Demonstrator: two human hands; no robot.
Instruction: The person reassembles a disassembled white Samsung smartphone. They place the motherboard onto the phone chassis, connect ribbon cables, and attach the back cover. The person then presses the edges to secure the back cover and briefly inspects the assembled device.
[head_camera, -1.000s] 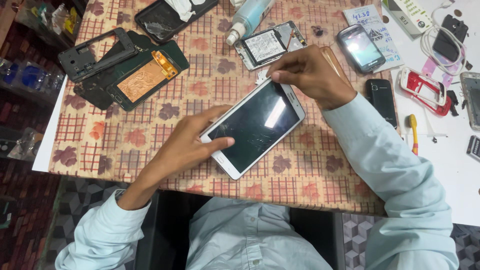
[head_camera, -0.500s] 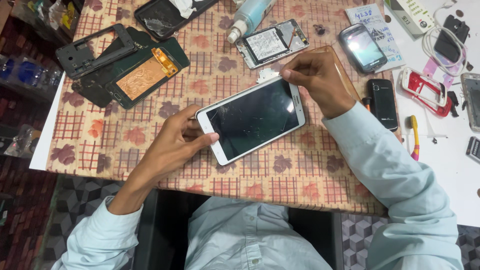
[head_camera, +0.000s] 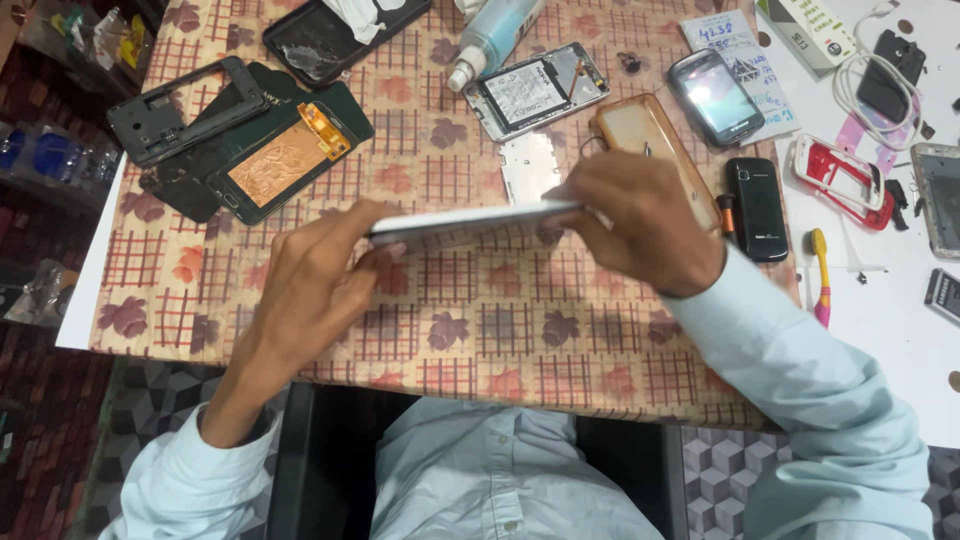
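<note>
Left hand (head_camera: 320, 285) gripped one end of white phone (head_camera: 470, 222), fingers curled under, right hand (head_camera: 640, 222) pinched the other end — phone edge-on, lifted above checked table (head_camera: 420, 330).

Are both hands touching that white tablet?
Touching. The head view shows the left hand gripping one end of the white tablet and the right hand pinching the other end.

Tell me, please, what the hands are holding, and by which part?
A white smartphone, seen edge-on: left hand grips its left end, right hand its right end.
</note>
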